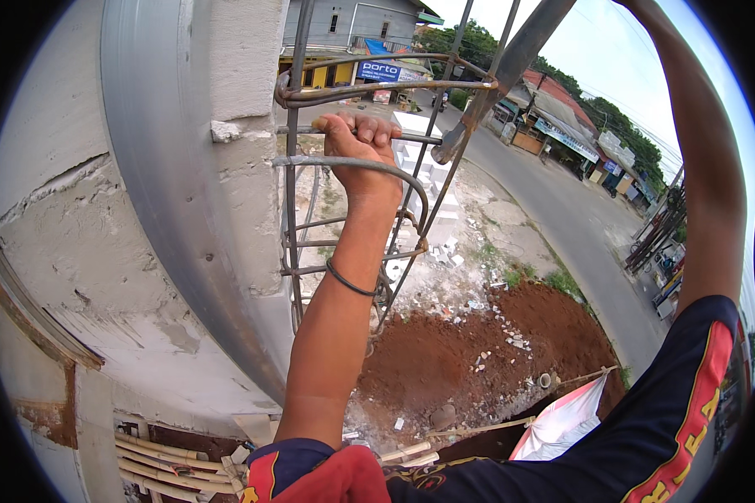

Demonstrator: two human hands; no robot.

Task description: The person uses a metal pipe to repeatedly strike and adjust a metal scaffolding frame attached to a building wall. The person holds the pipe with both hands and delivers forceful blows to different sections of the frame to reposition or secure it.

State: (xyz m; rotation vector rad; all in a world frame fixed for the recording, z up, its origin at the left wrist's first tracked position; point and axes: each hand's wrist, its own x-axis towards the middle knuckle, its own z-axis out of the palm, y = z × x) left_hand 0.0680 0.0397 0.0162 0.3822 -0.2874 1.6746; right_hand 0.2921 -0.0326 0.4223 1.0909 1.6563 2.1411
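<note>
My left hand (361, 141) grips a short horizontal bar of a rusty rebar cage (427, 193), fingers wrapped over it, with a dark band on that forearm. The cage stands upright beside a pale block wall (236, 210). My right arm is raised, and my right hand (628, 5) is cut off at the top edge, its fingers hidden. A long dark metal piece (522, 67) slants from near that hand down to the cage’s right side, its lower end close to the bar beside my left hand.
A curved metal channel (155, 168) runs along the wall. Far below are white blocks (434, 184), a red soil mound (436, 356), bamboo poles (164, 457) and a pale sheet (554, 423). A road (562, 235) with shops and trees lies beyond.
</note>
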